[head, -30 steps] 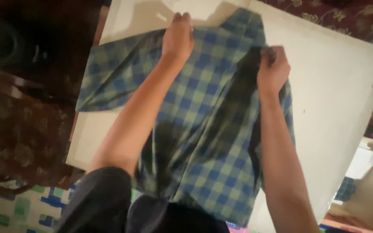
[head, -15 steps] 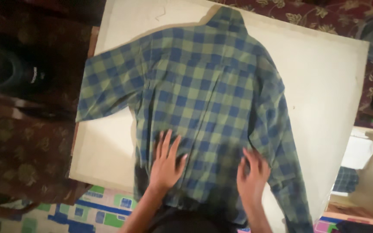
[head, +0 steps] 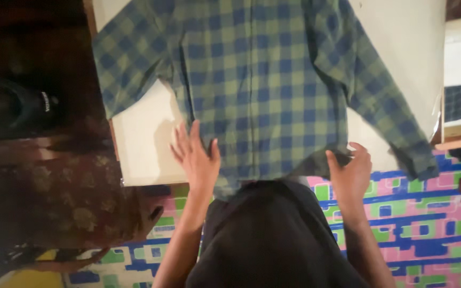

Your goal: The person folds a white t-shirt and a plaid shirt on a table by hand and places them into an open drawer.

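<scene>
The checked shirt (head: 262, 80) lies spread flat, not yet folded, on the white board (head: 145, 154), left hand (head: 197, 157) open on its hem, right hand (head: 352, 170) loosely curled at the hem's corner

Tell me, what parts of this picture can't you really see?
- Checked shirt: collar and shoulders cut off by the top edge, head view.
- Its hem: hidden behind the person's dark clothing.
- Right hand: whether it grips the cloth is unclear.
- Left hand: blurred.
- Dark object: too dim.
</scene>
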